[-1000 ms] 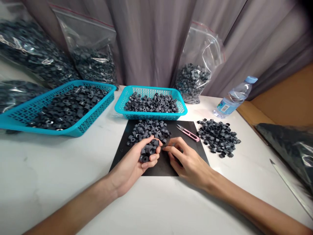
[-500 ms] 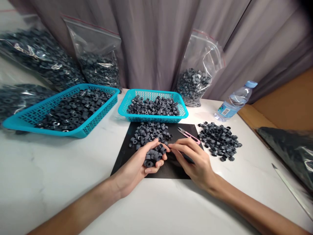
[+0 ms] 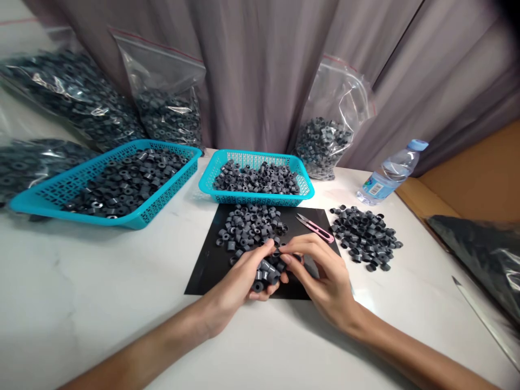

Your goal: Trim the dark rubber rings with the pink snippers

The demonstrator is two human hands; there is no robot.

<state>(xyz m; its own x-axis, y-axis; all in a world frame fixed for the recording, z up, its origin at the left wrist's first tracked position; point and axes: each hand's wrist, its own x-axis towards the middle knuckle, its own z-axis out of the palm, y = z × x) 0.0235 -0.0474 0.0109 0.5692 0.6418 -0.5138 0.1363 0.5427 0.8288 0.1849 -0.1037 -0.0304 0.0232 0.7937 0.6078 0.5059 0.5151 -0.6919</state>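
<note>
My left hand (image 3: 239,279) is cupped around several small dark grey plastic rings (image 3: 268,271), held low over a black mat (image 3: 205,273). Against its fingertips, my right hand (image 3: 325,273) pinches with thumb and forefinger at one small grey ring (image 3: 277,252), partly hidden by the fingers. A heap of similar thick-walled rings (image 3: 252,225) lies on the mat beyond the left hand. Pink-handled thread snips (image 3: 319,230) rest on the mat just past the right hand. To the right, a pile of thin-walled grey rings (image 3: 365,235) sits on the white table (image 3: 122,281).
Two blue baskets (image 3: 260,197) (image 3: 140,218) of grey parts stand behind and at left. Clear zip bags of parts (image 3: 325,141) (image 3: 170,114) lean on the curtain. A water bottle (image 3: 390,173) stands at right, near a dark plastic bag (image 3: 479,249).
My left hand has shifted right and slightly towards me with its rings. The right fingertips now overlap the left hand's fingers and the rings; the view has tilted slightly.
</note>
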